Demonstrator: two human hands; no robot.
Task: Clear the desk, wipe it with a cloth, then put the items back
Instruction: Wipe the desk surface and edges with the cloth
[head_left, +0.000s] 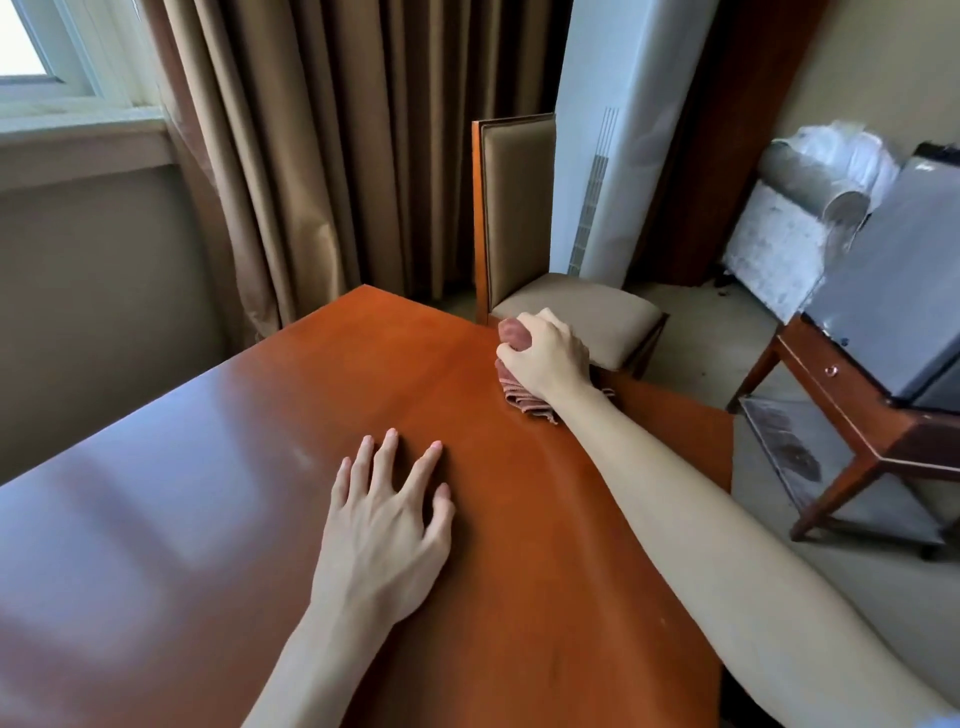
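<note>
just cloth (524, 397) under right hand (545, 353)

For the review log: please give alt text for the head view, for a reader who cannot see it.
A right hand grips a reddish cloth on the far right edge of a bare wooden desk, while the left hand rests flat, fingers spread. A padded chair stands beyond the desk.

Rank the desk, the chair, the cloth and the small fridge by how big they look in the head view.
1. desk
2. chair and small fridge: look alike in size, and the fridge is cut off at the frame edge, so unranked
3. cloth, mostly hidden under the right hand
</note>
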